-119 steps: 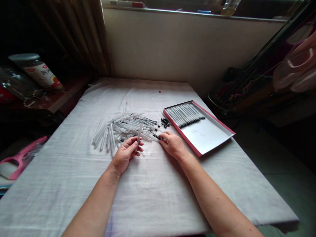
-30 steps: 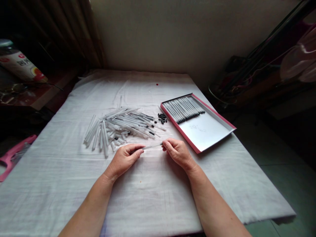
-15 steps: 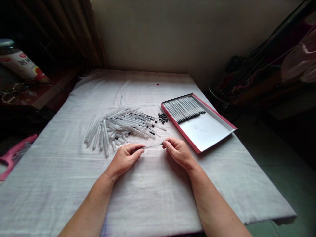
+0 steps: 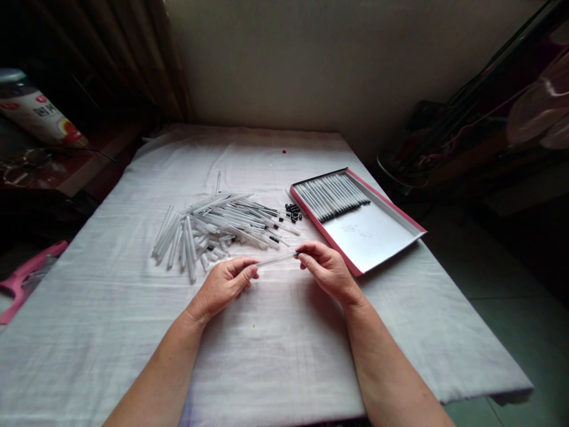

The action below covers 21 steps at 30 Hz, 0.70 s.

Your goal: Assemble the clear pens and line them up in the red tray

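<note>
Between my two hands a slim clear pen (image 4: 276, 260) is held nearly level above the cloth. My left hand (image 4: 224, 286) pinches one end between thumb and fingers. The thumb and fingers of my right hand (image 4: 329, 274) are closed on the other end, where a bit of black shows. Beyond my left hand lies a loose heap of clear pen barrels (image 4: 189, 243), dark-tipped refills (image 4: 262, 209) and short caps. Small black plugs (image 4: 293, 212) are clustered by the box. Finished-looking pens (image 4: 333, 194) with black ends lie side by side in the shallow box (image 4: 326, 236).
A pale cloth (image 4: 267, 362) covers the table. Past the table's left edge are a pink-handled object (image 4: 26, 279) and a labelled jar (image 4: 40, 112) on a side surface. A tiny red piece (image 4: 284, 152) lies toward the back.
My right hand has shifted slightly right and up, and more of the clear barrel shows between the hands. The heap and the box are unchanged.
</note>
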Available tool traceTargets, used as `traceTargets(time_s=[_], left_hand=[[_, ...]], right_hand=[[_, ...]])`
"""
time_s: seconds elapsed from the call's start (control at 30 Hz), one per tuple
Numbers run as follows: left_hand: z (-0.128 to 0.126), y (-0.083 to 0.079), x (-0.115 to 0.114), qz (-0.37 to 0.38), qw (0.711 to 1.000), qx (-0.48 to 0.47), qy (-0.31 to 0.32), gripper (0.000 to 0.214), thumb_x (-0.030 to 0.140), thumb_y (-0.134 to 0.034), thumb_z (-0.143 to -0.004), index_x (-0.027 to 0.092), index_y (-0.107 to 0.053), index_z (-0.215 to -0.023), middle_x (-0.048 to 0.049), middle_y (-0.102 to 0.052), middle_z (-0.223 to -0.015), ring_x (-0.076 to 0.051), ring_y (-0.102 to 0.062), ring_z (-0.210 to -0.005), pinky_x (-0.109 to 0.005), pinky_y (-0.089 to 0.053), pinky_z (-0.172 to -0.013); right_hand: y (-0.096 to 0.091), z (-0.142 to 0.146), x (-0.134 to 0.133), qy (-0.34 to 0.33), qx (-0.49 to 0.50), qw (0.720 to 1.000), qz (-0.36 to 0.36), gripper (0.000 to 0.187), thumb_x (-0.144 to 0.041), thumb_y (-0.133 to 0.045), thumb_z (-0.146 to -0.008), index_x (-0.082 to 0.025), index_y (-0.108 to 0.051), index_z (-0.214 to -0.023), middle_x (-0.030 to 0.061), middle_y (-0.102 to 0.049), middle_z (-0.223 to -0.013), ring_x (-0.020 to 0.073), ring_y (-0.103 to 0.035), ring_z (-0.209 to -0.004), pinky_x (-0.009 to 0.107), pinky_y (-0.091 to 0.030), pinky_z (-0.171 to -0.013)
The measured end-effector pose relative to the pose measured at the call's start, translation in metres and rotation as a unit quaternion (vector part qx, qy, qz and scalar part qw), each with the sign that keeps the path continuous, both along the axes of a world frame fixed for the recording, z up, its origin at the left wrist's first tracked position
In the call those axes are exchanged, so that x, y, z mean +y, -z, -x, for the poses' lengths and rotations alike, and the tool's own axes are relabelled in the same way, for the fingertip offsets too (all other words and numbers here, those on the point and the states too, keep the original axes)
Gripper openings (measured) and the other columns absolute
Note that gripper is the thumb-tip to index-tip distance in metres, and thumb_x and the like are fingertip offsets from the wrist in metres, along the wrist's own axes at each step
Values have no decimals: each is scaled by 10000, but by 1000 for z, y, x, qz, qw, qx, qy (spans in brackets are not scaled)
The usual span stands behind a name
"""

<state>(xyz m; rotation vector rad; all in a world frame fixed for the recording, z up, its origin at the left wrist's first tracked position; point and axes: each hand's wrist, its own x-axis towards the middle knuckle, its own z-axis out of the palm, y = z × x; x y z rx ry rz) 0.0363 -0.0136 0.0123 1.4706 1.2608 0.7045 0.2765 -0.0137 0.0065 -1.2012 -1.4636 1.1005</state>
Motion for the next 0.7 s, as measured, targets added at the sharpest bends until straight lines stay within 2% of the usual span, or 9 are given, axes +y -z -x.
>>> traceTargets(time_s=[0.13,0.37,0.57,0.7], left_hand=[[1,3,0,15,1000,4,-2,398,529,-553,-822,153,-678,-781,-24,-676,-674,-85,-527,-472,-171,-402,-420],[-1,4,2,1,999,-24,-39,318,460,-652,-746,164,-678,-858,2,-643,-665,-101,-528,-509,-192,-410,-446],[-5,5,2,-24,997,-34,-62,245,390,-656,-743,172,-667,-855,-8,-652,-697,-122,-570,-588,-205,-460,-517],[-7,4,0,-39,996,-29,-76,224,367,-657,-740,175,-674,-854,-17,-686,-736,-158,-632,-679,-241,-509,-609]], right_hand=[[-1,-1,0,8,1,1000,-10,219,-386,-616,-825,-182,-643,-899,38,-657,-796,131,-588,-622,266,-513,-579],[5,-1,0,-2,-91,996,-23,190,-354,-541,-880,-187,-631,-874,31,-642,-763,134,-585,-633,249,-479,-593],[0,5,-1,14,-150,988,-36,178,-323,-501,-884,-198,-589,-794,18,-629,-703,140,-574,-625,242,-434,-584],[0,7,-1,24,-181,982,-43,238,-333,-473,-895,-204,-566,-718,6,-616,-643,143,-572,-612,250,-415,-602]])
